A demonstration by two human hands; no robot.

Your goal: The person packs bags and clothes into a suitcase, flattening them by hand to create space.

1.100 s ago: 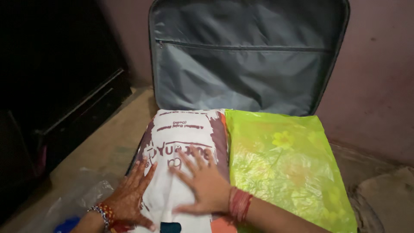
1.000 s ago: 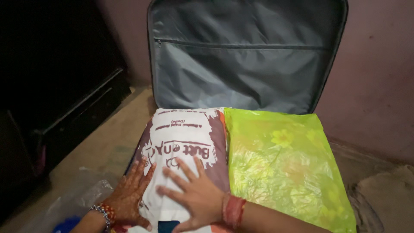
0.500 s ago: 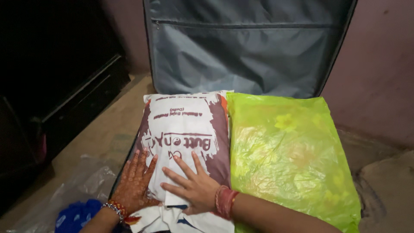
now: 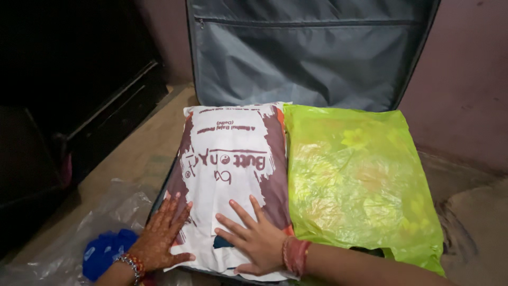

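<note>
Pressing flat on a white plastic bag [image 4: 233, 175] with brown printed patches, both hands lie spread, palms down, gripping nothing: the left hand [image 4: 159, 241], patterned with dark henna and wearing a beaded bracelet, rests on the bag's near left edge, and the right hand [image 4: 259, 241], with red bangles at the wrist, lies with fingers fanned on the bag's near end. That white bag is plump and slightly wrinkled, with printing in brown across its middle (lettering upside down from this view) and a small dark patch just beside the right fingertips. It lies in the left half of an open suitcase [image 4: 301, 58], touching a translucent lime-green bag [image 4: 360, 180] with a faint yellow flower pattern that fills the right half. Counted: two packed bags, two hands, one suitcase. The suitcase's grey-lined lid stands upright behind them against a pinkish wall [image 4: 465, 79], a zip running across its lining. To the left, on the tan floor [image 4: 132, 153], crumpled clear plastic [image 4: 90, 233] covers something blue [image 4: 106, 251] near the left wrist. Dark furniture [image 4: 69, 90] fills the left side. The right forearm crosses the green bag's near corner, hiding part of it.
</note>
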